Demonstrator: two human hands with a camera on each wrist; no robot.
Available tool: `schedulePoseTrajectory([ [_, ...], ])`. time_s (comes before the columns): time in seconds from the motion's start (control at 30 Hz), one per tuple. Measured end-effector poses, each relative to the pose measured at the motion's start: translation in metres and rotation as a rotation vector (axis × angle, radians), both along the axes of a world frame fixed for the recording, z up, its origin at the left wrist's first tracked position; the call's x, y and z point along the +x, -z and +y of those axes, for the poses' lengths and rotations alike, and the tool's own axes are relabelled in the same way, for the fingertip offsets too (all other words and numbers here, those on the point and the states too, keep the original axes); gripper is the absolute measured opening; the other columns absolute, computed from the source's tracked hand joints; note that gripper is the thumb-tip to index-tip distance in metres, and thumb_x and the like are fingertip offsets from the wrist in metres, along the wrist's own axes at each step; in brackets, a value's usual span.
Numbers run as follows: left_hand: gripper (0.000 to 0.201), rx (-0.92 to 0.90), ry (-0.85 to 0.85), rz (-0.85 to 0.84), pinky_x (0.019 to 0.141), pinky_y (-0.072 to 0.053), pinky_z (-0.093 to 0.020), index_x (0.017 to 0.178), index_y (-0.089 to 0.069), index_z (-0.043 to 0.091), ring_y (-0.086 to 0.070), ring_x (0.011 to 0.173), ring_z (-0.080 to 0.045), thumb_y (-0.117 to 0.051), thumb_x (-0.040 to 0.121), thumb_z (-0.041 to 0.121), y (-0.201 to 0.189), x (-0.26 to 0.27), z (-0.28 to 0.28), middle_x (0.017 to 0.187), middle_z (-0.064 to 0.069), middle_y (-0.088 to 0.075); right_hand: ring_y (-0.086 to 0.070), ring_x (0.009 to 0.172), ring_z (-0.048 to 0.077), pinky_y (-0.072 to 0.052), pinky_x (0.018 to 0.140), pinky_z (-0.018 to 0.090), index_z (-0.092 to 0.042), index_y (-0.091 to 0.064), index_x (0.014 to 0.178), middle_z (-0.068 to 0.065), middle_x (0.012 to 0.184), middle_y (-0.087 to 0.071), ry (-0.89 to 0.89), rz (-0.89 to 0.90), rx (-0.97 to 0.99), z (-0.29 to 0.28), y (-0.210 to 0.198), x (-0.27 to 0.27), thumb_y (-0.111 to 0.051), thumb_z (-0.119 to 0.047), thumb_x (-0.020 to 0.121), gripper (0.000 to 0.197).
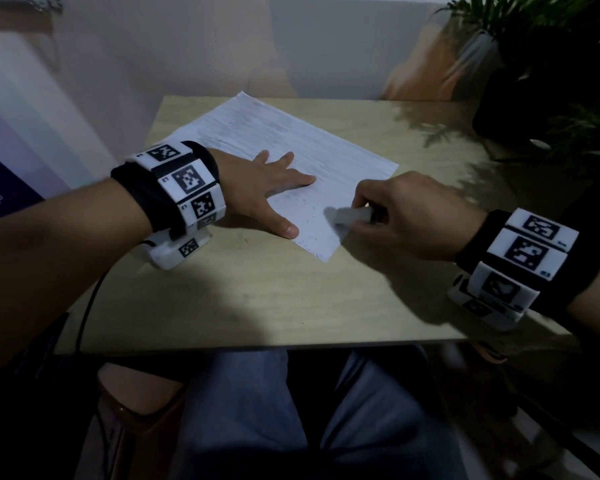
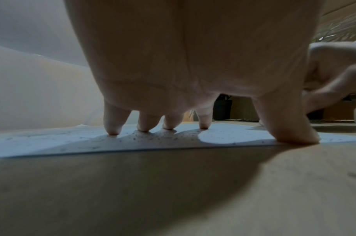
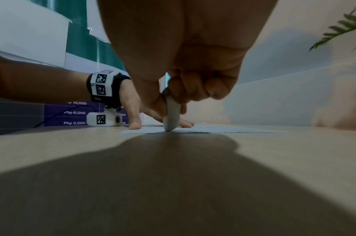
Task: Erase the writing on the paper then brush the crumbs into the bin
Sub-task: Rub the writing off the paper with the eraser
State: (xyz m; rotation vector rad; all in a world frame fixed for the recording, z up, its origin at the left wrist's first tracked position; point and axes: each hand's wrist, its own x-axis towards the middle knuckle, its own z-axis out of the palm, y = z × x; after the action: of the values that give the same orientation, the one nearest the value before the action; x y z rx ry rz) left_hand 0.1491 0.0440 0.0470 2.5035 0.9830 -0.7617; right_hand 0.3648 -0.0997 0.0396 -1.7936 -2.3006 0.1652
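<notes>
A white lined sheet of paper [image 1: 284,140] lies slanted on the light wooden table [image 1: 257,292]. My left hand [image 1: 274,188] presses flat on it with fingers spread, fingertips [image 2: 113,131] and thumb down on the sheet [image 2: 223,135]. My right hand [image 1: 395,213] pinches a white eraser [image 1: 350,214] whose tip touches the paper near its lower right corner. In the right wrist view the eraser [image 3: 171,116] stands on the sheet's edge [image 3: 213,129]. Dark eraser crumbs [image 1: 309,220] speckle the paper between the hands and under my left fingers [image 2: 153,137]. No bin is in view.
A potted plant [image 1: 534,64] stands at the table's far right corner, casting leaf shadows on the wood. A wall runs behind the table and a purple poster [image 3: 76,113] hangs at the left. My knees show below the table's near edge [image 1: 257,344].
</notes>
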Motion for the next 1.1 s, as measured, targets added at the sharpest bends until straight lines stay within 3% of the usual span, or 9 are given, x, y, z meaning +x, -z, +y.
schedulePoseTrajectory([
  [0.1,0.111,0.01,-0.004,-0.011,0.125,-0.001,-0.059,0.157,0.005,0.053,0.018,0.155,-0.029,-0.05,0.066,0.088,0.002,0.001,-0.001,0.167,0.008,0.025,-0.055,0.065,0.015,-0.047,0.062,0.035,-0.025,-0.067,0.098,-0.008,0.073,-0.063,-0.075,0.066,-0.047,-0.003,0.0,-0.006,-0.053,-0.056,0.083,0.037],
  [0.23,0.111,0.029,-0.006,-0.02,0.125,-0.005,-0.058,0.158,0.003,0.052,0.016,0.156,-0.029,-0.056,0.069,0.084,0.003,0.002,-0.001,0.168,0.009,0.023,-0.057,0.069,0.024,-0.051,0.065,0.04,-0.024,-0.063,0.096,-0.006,0.074,-0.06,0.053,-0.004,0.016,0.002,-0.001,-0.001,-0.049,-0.056,0.081,0.038],
  [0.4,0.112,0.018,-0.012,-0.027,0.125,-0.006,-0.058,0.158,0.002,0.052,0.017,0.155,-0.029,-0.059,0.07,0.083,0.003,0.002,0.0,0.168,0.008,0.023,-0.054,0.062,0.003,-0.045,0.062,0.029,-0.024,-0.066,0.095,-0.013,0.068,-0.058,-0.069,0.1,-0.164,-0.006,-0.005,-0.011,-0.06,-0.055,0.081,0.035],
  [0.53,0.109,0.027,-0.01,-0.027,0.125,-0.005,-0.058,0.158,0.002,0.05,0.017,0.155,-0.031,-0.06,0.074,0.08,0.004,0.002,0.0,0.168,0.006,0.023,-0.056,0.068,0.023,-0.049,0.064,0.038,-0.022,-0.064,0.092,-0.006,0.072,-0.06,0.069,-0.021,0.002,0.001,-0.003,-0.003,-0.061,-0.055,0.084,0.034],
  [0.6,0.11,0.025,-0.004,-0.024,0.125,-0.005,-0.058,0.158,0.003,0.049,0.017,0.155,-0.032,-0.059,0.074,0.08,0.003,0.003,0.0,0.168,0.006,0.023,-0.054,0.063,0.016,-0.049,0.062,0.037,-0.023,-0.063,0.092,-0.007,0.07,-0.059,0.003,-0.001,-0.025,-0.002,-0.002,-0.006,-0.062,-0.052,0.086,0.03],
  [0.7,0.11,0.025,-0.005,-0.017,0.125,-0.005,-0.059,0.158,0.003,0.05,0.017,0.155,-0.03,-0.059,0.074,0.081,0.002,0.003,0.0,0.168,0.007,0.024,-0.053,0.06,0.002,-0.042,0.059,0.025,-0.025,-0.064,0.091,-0.014,0.065,-0.056,-0.083,0.087,-0.133,-0.008,-0.004,-0.011,-0.066,-0.051,0.084,0.026],
  [0.87,0.107,0.023,-0.005,-0.023,0.125,-0.005,-0.058,0.158,0.003,0.051,0.017,0.155,-0.03,-0.061,0.076,0.079,0.003,0.002,0.0,0.168,0.007,0.024,-0.055,0.066,0.024,-0.047,0.062,0.037,-0.022,-0.063,0.09,-0.005,0.069,-0.06,0.051,-0.048,0.016,-0.003,-0.003,-0.004,-0.055,-0.055,0.082,0.035],
  [1.0,0.109,0.022,0.0,-0.016,0.125,-0.004,-0.058,0.158,0.004,0.05,0.018,0.155,-0.031,-0.06,0.075,0.08,0.002,0.002,0.0,0.168,0.006,0.025,-0.053,0.059,0.006,-0.046,0.062,0.032,-0.024,-0.066,0.091,-0.012,0.065,-0.057,-0.08,0.074,-0.165,-0.012,-0.007,-0.011,-0.058,-0.058,0.08,0.037],
  [1.1,0.109,0.021,-0.002,-0.017,0.125,-0.005,-0.058,0.158,0.004,0.051,0.018,0.155,-0.031,-0.06,0.075,0.08,0.004,0.002,0.002,0.168,0.006,0.024,-0.052,0.061,0.014,-0.045,0.062,0.034,-0.023,-0.065,0.09,-0.011,0.066,-0.058,-0.003,0.029,-0.084,-0.007,-0.003,-0.004,-0.063,-0.057,0.083,0.034],
])
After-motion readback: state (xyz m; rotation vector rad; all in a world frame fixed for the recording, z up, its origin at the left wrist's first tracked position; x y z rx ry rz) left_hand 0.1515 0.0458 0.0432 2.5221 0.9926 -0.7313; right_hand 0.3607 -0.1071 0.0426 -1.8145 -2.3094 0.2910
